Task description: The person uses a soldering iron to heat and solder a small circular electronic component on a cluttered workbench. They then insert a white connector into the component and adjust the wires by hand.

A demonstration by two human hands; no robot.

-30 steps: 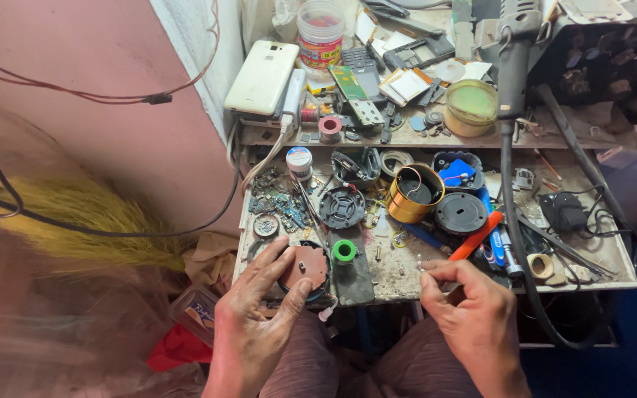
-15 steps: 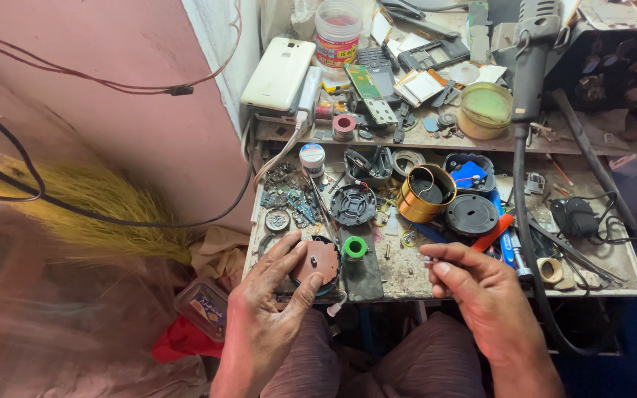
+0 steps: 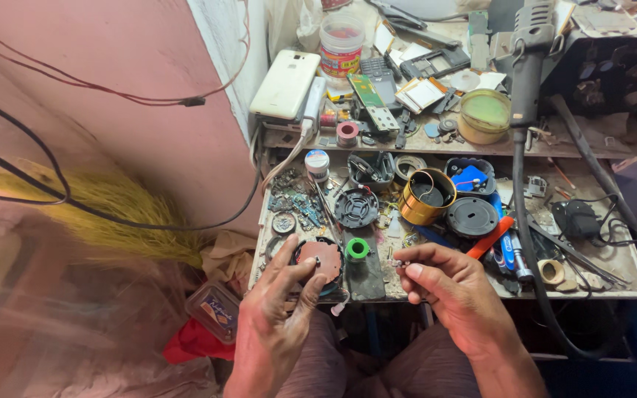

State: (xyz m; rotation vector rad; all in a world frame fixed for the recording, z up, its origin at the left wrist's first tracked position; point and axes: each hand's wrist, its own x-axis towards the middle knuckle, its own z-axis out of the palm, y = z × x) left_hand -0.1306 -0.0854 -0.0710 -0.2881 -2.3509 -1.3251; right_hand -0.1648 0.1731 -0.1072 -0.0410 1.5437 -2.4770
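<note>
The left hand (image 3: 278,309) grips a round brown-faced part (image 3: 321,259); the right hand (image 3: 447,291) pinches a tiny metal piece (image 3: 398,262).

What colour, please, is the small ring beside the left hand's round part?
Green ring, clearest in the head view.

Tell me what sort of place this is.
Likely a small electronics repair bench. The worktable is crowded with loose circuit boards, a copper wire coil and a white phone. The left hand steadies a round part; the right hand pinches something tiny.
</note>
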